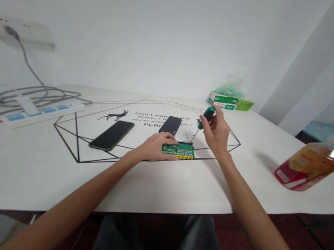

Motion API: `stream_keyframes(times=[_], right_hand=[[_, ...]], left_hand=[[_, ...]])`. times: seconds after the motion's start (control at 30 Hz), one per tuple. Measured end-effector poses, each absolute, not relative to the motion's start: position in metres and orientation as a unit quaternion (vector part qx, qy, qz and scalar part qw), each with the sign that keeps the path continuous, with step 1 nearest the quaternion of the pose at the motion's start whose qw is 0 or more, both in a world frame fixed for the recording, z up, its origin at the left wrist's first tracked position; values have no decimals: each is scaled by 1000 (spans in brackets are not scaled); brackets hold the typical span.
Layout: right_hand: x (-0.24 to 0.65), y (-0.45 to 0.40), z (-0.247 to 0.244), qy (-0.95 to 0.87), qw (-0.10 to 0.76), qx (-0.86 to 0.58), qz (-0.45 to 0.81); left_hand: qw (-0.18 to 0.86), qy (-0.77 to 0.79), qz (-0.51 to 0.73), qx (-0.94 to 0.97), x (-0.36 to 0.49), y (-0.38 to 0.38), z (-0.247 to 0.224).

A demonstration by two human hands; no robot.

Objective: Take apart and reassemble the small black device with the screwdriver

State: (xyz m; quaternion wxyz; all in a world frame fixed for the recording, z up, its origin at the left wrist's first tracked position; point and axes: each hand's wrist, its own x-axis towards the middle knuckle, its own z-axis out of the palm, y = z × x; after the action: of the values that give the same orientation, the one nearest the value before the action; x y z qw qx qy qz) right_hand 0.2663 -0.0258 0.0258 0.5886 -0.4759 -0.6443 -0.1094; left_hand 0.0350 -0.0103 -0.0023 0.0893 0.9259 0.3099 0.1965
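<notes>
A green circuit board point(184, 148) with a row of yellow ports along its near edge lies on the white table. My left hand point(154, 146) grips its left end between thumb and fingers. In my right hand point(215, 129) is a green and black screwdriver point(207, 116), held tilted, its tip down at the board's far right edge. Just behind the board lies a black case point(170, 125), partly hidden by my left fingers. Several small dark bits point(187, 136) lie beyond the board, left of the screwdriver shaft.
A black phone point(112, 135) lies left of my left hand. Farther left are a white power strip point(45, 114) and coiled grey cables point(45, 90). A bottle point(312, 162) stands at the right. Green-and-white boxes point(224, 100) with a plastic bag sit at the back right.
</notes>
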Motion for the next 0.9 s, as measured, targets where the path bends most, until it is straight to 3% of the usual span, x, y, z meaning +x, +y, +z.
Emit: stream_keyframes(times=[0.9], right_hand=[[262, -28, 25, -663, 579, -472, -51]], left_hand=[[80, 308, 195, 928, 34, -9, -3]])
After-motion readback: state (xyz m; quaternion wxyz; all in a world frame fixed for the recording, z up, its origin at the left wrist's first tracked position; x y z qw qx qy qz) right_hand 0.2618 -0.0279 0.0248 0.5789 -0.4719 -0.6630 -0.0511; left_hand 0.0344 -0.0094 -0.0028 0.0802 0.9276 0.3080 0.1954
